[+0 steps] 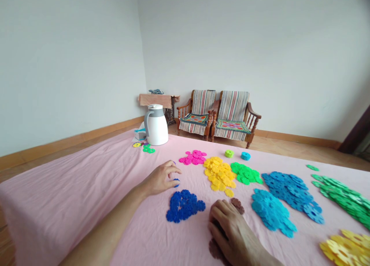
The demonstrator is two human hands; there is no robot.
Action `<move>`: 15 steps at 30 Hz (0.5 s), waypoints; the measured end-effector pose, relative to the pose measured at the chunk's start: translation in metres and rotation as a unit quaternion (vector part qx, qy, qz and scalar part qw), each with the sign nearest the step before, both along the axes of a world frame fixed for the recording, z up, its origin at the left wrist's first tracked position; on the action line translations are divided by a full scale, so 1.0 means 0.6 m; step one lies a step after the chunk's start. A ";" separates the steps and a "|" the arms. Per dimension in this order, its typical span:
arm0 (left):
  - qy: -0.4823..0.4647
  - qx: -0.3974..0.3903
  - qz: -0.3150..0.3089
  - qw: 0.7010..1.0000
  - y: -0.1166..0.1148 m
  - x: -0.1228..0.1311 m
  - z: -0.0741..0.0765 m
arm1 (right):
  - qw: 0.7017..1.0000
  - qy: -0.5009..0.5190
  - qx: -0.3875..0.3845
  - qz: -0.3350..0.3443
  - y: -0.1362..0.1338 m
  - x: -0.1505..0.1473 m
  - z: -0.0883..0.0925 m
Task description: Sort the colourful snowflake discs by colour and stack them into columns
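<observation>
Dark-blue flower-shaped plastic discs (186, 207) lie in a flat, scalloped heap on the wrinkled pink cloth (154, 237) between your hands, while a white, grey-handled jug (157, 129) stands lidded beyond — contents hidden. Your left hand (160, 179) is loosely open, thumb against a lone dark-blue disc (176, 182); your right hand (228, 223) curls low over brown flower-shaped discs (237, 206) — whether it grips any, I cannot tell.
</observation>
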State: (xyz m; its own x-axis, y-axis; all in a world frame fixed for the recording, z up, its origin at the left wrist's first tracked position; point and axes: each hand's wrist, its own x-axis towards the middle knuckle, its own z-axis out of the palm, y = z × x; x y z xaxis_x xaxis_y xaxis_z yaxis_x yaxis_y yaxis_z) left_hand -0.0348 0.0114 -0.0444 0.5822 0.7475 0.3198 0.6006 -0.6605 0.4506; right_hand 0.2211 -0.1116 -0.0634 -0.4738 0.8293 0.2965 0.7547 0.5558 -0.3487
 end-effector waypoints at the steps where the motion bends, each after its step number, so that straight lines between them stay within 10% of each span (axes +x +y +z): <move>1: 0.004 0.001 -0.008 1.000 -0.004 0.004 0.005 | 1.000 -0.001 -0.003 0.000 0.000 0.000 0.000; 15: 0.119 0.042 -0.087 0.988 -0.038 0.050 0.000 | 1.000 0.001 -0.023 -0.006 0.001 -0.002 0.001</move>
